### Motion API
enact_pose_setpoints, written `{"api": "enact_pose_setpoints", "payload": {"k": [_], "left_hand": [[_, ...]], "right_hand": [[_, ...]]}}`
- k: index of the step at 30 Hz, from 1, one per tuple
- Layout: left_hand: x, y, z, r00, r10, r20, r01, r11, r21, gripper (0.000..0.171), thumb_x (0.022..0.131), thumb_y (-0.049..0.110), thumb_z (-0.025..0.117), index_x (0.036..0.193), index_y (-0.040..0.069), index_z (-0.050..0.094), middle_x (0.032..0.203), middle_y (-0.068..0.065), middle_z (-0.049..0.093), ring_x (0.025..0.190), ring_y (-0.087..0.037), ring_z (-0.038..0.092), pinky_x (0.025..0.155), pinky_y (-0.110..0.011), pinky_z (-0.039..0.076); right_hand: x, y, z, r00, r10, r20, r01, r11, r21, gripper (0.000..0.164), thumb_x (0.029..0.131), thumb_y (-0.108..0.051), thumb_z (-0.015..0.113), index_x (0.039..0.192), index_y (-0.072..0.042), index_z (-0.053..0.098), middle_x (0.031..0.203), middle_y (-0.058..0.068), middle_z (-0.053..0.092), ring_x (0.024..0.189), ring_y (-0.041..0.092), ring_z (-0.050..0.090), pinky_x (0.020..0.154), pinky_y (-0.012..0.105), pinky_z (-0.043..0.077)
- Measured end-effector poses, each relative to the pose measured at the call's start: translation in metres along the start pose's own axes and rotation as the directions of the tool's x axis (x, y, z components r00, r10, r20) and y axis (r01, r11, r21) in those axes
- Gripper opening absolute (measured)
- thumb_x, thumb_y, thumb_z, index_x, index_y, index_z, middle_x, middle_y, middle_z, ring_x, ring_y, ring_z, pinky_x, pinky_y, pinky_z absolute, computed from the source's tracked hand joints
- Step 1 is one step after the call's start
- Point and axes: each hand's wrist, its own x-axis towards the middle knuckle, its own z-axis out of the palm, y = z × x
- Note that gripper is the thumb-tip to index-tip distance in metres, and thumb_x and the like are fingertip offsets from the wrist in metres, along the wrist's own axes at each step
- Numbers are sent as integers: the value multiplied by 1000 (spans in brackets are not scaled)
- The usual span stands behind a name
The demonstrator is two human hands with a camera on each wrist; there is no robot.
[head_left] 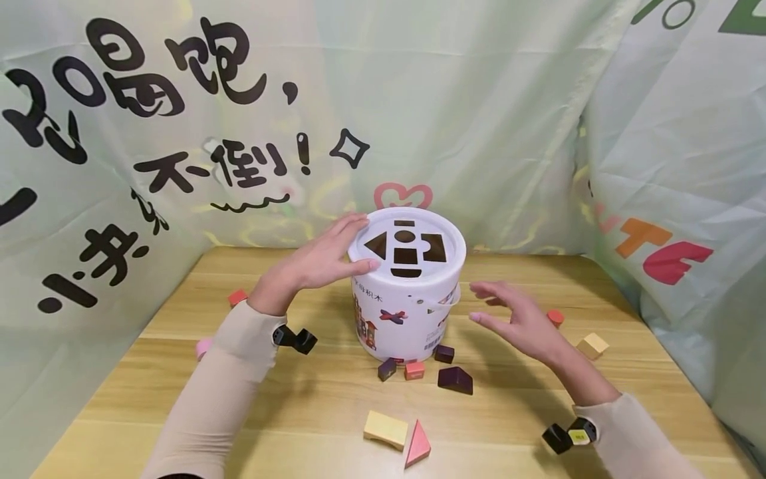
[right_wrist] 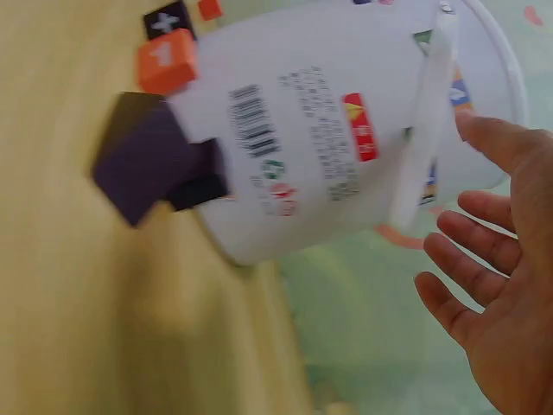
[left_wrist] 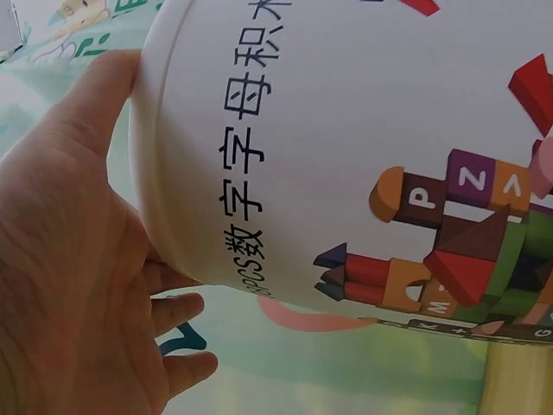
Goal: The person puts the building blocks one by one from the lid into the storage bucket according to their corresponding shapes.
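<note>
On the near part of the wooden counter (head_left: 311,412), a pink triangle block (head_left: 418,444) lies just beside a yellow block (head_left: 385,428) with a curved notch. Farther in, a larger dark block (head_left: 456,380) sits to the right of a small red block (head_left: 414,370), which has one small dark block (head_left: 387,369) to its left and another (head_left: 444,353) behind it to the right.

Right behind these stands the white bucket (head_left: 397,332), upright, its lid (head_left: 432,223) on and cut with shaped holes. The left hand (head_left: 329,256) rests against the lid's left edge, thumb over the rim, fingers relaxed rather than clenched. The right hand (head_left: 519,322) is empty, its fingers loosely spread, near the bucket's right side and its white handle (head_left: 445,303).

Beyond the right wrist are a pale block (head_left: 593,346) and a red round block (head_left: 555,318); a red block (head_left: 237,297) lies past the left forearm. A pale cloth (head_left: 479,133) with black lettering hangs behind.
</note>
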Motion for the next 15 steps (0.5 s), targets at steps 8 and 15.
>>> {"api": "enact_pose_setpoints", "payload": {"k": [8,15], "left_hand": [[6,-2,-1,998,62,5,-62,997,-46,95,87,66,55,157,12,19,162,-7,16,148,-22,5,115,-53,18],[7,-4,-1,999,43,-5,-43,999,-9,97,86,64,59,156,9,22,161,-6,19,147,-24,14,114,-52,23]], "right_hand": [[-16,13,29,993,105,58,-107,993,42,43,88,-25,75,124,-5,65,119,6,67,104,25,63,90,49,50],[-20,22,49,966,170,197,-204,965,167,44,88,-29,75,121,-1,64,114,10,67,104,27,62,91,47,51]]}}
